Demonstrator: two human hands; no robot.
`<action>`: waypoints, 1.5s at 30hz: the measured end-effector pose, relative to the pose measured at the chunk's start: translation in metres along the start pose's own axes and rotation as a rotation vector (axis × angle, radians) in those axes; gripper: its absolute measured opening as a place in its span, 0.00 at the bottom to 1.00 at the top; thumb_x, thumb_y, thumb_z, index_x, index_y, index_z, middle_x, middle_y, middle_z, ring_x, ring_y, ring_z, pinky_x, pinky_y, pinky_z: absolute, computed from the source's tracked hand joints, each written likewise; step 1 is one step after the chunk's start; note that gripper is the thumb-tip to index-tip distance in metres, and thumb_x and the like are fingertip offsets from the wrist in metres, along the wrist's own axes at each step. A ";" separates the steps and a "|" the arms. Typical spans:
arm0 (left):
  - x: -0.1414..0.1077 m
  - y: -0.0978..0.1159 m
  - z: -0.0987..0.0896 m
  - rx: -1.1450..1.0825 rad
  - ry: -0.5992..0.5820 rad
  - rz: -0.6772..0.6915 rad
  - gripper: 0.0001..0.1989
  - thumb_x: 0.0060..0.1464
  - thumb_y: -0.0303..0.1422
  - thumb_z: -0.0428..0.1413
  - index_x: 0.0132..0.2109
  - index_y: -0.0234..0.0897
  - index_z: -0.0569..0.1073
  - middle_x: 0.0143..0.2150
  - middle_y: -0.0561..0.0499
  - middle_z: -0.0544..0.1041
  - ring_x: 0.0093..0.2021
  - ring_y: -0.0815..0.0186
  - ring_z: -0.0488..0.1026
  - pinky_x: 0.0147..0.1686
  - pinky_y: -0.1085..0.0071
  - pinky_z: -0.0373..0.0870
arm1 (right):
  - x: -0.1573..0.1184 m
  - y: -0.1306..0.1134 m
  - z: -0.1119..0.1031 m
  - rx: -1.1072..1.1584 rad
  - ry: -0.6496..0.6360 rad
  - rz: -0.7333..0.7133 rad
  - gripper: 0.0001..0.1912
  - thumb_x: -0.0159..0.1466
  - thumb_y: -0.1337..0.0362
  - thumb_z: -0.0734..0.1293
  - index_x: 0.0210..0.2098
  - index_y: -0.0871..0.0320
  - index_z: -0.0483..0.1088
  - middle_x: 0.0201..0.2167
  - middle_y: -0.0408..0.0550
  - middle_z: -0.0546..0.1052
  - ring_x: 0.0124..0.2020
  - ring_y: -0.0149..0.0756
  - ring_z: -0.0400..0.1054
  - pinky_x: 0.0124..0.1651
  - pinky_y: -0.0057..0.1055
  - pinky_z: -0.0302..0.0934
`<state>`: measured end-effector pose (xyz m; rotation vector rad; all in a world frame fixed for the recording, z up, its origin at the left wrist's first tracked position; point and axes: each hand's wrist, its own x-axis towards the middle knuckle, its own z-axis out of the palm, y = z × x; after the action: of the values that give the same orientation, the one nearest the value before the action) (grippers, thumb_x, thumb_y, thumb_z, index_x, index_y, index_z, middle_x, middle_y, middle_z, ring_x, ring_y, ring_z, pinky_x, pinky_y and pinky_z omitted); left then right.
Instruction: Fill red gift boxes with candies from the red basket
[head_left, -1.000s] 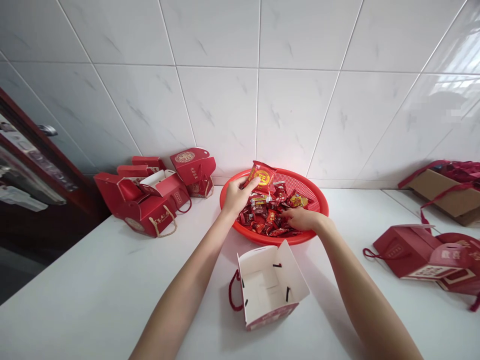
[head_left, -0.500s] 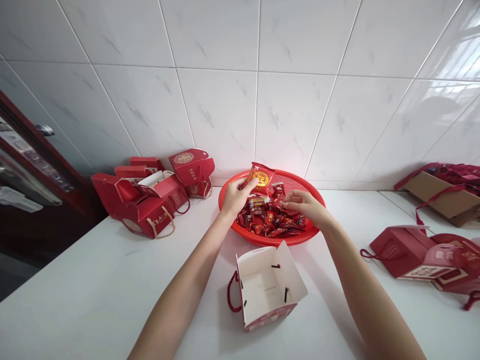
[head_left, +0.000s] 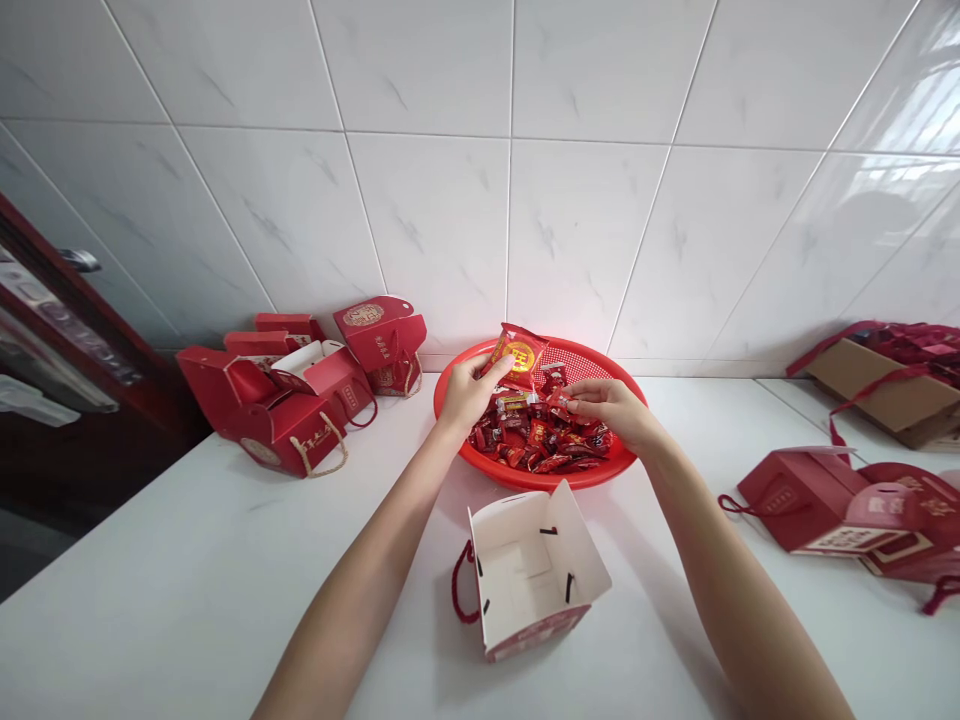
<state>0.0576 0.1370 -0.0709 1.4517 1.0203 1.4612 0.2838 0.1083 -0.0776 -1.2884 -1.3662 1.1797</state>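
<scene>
Packet, red-gold, gripped by left hand; right hand pinched over candies, contents hidden.

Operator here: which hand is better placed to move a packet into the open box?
Left, probably: the left hand already grips the red-and-yellow packet above the red tray, while the right hand is pinched over the pile of wrapped sweets. The open box lies just in front.

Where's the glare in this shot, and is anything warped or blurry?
Head view: window-like glare sits on the glossy white wall tiles at upper right. Head view: the wide lens bends the tile lines and stretches the left forearm. Head view: the red packet in the left hand looks reasonably sharp, with no strong blur.
</scene>
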 end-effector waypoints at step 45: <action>0.001 0.010 -0.001 -0.225 0.037 -0.330 0.19 0.39 0.48 0.70 0.36 0.41 0.83 0.40 0.49 0.86 0.42 0.56 0.81 0.34 0.70 0.72 | -0.002 -0.007 -0.004 0.314 -0.179 0.008 0.22 0.47 0.52 0.84 0.34 0.56 0.77 0.36 0.47 0.82 0.37 0.41 0.80 0.47 0.37 0.73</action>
<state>0.0560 0.1345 -0.0608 1.0445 1.0258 1.3173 0.2865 0.1065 -0.0704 -0.9848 -1.2404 1.4780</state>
